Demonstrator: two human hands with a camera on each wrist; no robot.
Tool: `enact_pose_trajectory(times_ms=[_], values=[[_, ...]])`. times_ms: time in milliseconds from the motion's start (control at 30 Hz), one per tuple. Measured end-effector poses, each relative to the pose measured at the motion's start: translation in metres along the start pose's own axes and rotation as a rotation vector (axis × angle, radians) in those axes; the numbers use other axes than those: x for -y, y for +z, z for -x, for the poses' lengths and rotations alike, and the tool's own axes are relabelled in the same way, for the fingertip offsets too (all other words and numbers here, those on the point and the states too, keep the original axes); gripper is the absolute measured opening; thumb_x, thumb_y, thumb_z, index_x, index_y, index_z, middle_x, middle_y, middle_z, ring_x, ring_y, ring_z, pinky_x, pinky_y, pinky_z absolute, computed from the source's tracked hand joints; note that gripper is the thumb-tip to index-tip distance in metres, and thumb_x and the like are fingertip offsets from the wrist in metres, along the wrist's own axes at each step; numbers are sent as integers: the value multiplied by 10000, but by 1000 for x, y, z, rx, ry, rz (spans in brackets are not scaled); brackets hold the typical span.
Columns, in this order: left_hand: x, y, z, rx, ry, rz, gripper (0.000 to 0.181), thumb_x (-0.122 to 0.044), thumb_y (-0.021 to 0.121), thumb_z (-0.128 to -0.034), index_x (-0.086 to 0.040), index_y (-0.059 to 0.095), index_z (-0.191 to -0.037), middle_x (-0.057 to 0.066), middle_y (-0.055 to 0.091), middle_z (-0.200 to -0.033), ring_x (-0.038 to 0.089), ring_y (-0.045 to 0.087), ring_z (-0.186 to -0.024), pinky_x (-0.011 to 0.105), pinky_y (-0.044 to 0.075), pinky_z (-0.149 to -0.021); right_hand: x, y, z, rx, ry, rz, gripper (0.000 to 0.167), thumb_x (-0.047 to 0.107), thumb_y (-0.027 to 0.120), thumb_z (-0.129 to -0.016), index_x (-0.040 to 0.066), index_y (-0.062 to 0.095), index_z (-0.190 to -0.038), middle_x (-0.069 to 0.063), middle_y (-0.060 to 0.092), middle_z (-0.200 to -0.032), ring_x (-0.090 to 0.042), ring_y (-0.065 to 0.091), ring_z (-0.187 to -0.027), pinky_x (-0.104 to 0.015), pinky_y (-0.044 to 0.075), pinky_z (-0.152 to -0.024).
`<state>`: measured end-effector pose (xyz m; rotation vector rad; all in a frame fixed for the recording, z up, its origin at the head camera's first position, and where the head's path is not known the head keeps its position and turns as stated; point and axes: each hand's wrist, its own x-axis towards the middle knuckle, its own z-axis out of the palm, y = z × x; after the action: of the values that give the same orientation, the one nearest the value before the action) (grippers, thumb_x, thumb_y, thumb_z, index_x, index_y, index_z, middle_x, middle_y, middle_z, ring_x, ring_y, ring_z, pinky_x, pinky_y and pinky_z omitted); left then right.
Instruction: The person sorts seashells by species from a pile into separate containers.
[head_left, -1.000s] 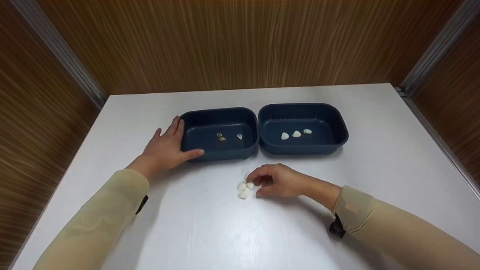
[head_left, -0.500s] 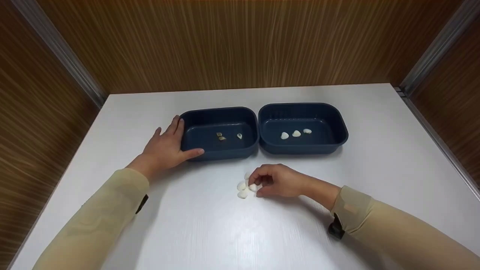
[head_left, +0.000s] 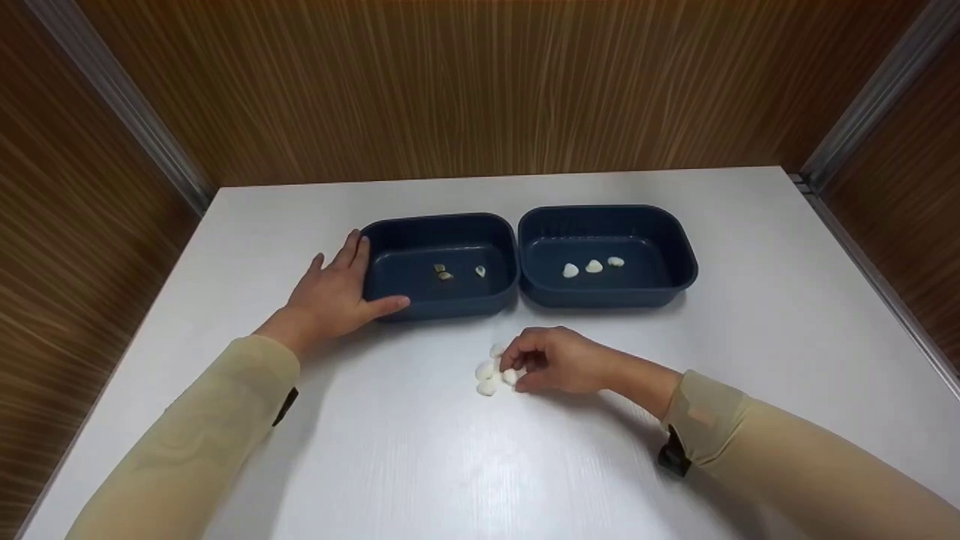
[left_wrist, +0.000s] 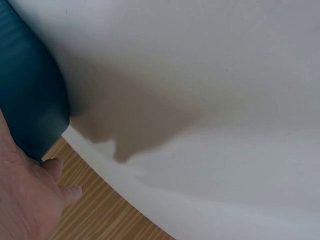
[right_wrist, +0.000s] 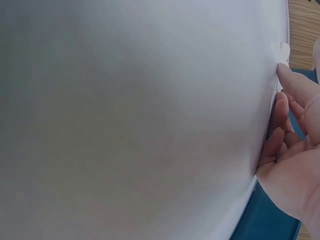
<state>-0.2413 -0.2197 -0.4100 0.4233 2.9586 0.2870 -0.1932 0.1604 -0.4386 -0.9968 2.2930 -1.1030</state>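
Observation:
In the head view, my left hand (head_left: 330,296) rests against the left end of a dark blue bin (head_left: 442,309), fingers straight along its side and thumb over the front rim. Three small brownish shells (head_left: 445,276) lie in that bin. My right hand (head_left: 559,361) is low over the white table, its thumb and index finger pinching a white shell (head_left: 510,376). Just left of those fingertips lie a few more white shells (head_left: 486,388), one partly hidden by the fingers. The right wrist view shows the right hand (right_wrist: 295,130) at its edge, with the held shell barely visible.
A second dark blue bin (head_left: 607,298) stands right beside the first and holds three white shells (head_left: 593,266). Wood-grain panels (head_left: 480,90) enclose the white table (head_left: 420,450) at the back and both sides.
My right thumb and index finger have drawn one white shell slightly rightward out of the small group. The left hand has stayed on the left bin.

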Motion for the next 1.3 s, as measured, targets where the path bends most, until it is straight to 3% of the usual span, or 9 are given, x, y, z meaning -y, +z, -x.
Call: enact_pose_trajectory(times_ms=[667,1300], values=[[-5,-5,1,-9,2,20,1305,-934,395,-892,42,26,-1676,216,-37,-1764,359,142,-1621,641,57,-1268,-2,-2,2,8,26,-61,228,7,856,-871,105,721,-1027,-9,667,-955,-150,593,-887,-213,493,-788],[-5,-4,2,2,-10,2,1326,-947,382,-883,54,14,-1670,237,-32,-1758,380,137,-1618,646,61,-1267,-6,-1,3,11,20,-108,221,-47,781,-876,79,745,-1054,10,682,-944,-146,600,-875,-207,489,-775]])
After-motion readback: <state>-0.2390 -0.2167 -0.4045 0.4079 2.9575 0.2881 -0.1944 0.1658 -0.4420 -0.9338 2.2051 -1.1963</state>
